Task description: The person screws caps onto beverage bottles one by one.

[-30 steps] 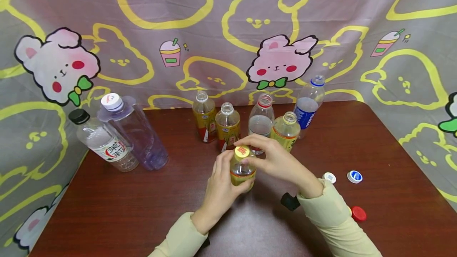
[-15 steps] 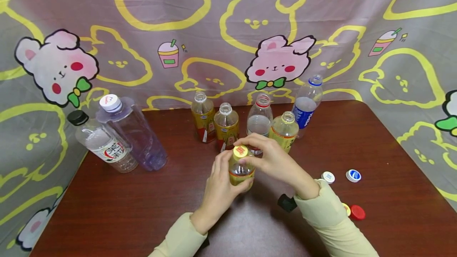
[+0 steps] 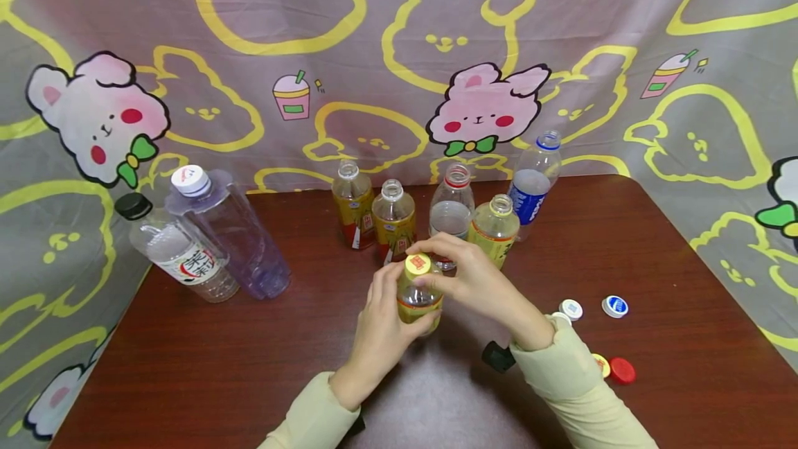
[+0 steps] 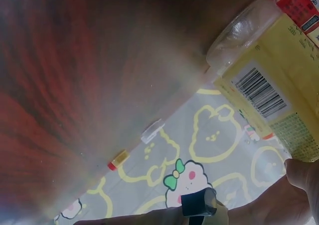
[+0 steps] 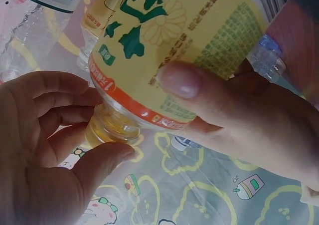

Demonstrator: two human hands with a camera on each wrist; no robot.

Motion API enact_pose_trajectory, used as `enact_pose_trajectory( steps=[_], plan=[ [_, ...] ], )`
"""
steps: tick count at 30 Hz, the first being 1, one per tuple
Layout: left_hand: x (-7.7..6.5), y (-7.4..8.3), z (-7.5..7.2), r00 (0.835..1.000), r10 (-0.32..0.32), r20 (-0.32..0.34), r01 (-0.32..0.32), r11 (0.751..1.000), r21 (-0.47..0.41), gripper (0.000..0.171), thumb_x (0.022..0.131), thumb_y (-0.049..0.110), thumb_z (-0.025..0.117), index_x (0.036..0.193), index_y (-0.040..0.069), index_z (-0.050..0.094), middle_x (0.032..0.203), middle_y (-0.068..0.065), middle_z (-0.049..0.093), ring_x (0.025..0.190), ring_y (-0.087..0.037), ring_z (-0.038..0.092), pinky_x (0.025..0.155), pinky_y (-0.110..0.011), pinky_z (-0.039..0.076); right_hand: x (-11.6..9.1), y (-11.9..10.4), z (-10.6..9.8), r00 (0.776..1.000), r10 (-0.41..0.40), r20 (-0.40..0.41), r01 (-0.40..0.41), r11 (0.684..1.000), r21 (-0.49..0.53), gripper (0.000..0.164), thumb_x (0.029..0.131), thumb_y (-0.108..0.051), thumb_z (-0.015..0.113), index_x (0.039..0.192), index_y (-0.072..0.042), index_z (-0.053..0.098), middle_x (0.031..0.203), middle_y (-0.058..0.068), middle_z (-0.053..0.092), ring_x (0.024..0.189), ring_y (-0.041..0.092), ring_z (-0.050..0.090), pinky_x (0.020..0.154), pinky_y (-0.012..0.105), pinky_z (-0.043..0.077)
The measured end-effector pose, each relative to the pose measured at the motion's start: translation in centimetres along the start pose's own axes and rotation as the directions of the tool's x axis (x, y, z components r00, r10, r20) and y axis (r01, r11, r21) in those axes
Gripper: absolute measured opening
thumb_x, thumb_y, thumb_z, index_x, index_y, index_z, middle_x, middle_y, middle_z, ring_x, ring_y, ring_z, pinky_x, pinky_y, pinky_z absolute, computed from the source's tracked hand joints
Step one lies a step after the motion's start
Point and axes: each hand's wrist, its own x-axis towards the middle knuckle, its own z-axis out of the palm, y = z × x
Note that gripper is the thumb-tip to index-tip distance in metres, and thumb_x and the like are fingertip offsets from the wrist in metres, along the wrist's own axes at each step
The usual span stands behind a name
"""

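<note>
A small plastic drink bottle with a yellow label stands in front of me, between both hands. My left hand grips its body, fingers on the left and thumb across the near right side. On its neck sits a yellow cap with red print. My right hand pinches this cap between thumb and fingers. The right wrist view shows the thumb at the cap's edge and the left thumb pressed over the label. In the left wrist view the label's barcode side faces the camera.
Behind stand uncapped bottles: two tea bottles, a red-ringed clear one, a yellow-labelled one and a blue-labelled one. Left, a black-capped bottle and a large purplish one are capped. Loose caps lie right.
The head view has shifted slightly, so everything appears a little further left. Both hands keep their hold on the bottle and its cap, with hardly any visible movement.
</note>
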Motion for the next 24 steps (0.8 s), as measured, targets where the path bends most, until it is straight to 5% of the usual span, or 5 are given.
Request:
enact_pose_trajectory(
  steps=[11, 24],
  plan=[
    [-0.1, 0.1, -0.3, 0.995, -0.101, -0.016, 0.099, 0.99, -0.096, 0.09, 0.067, 0.029, 0.084, 0.137, 0.006, 0.033, 0.127, -0.013, 0.049, 0.11, -0.029, 0.058, 0.081, -0.047, 0.052, 0.1, 0.1, 0.6, 1.0, -0.015, -0.016, 0.016, 0.999, 0.051, 0.036, 0.078, -0.013, 0.075, 0.112, -0.006, 0.066, 0.11, 0.008, 0.067, 0.1, 0.019, 0.062, 0.084, 0.036, 0.051],
    [-0.1, -0.2, -0.8, 0.987, -0.161, 0.002, 0.16, 0.976, -0.148, 0.079, 0.068, 0.025, 0.084, 0.13, 0.005, 0.039, 0.12, -0.013, 0.05, 0.11, -0.028, 0.055, 0.088, -0.046, 0.048, 0.2, 0.1, 1.3, 0.999, 0.019, -0.043, -0.015, 0.995, 0.097, 0.04, 0.077, -0.013, 0.076, 0.116, -0.008, 0.065, 0.109, 0.007, 0.067, 0.099, 0.015, 0.061, 0.083, 0.034, 0.052]
  ],
)
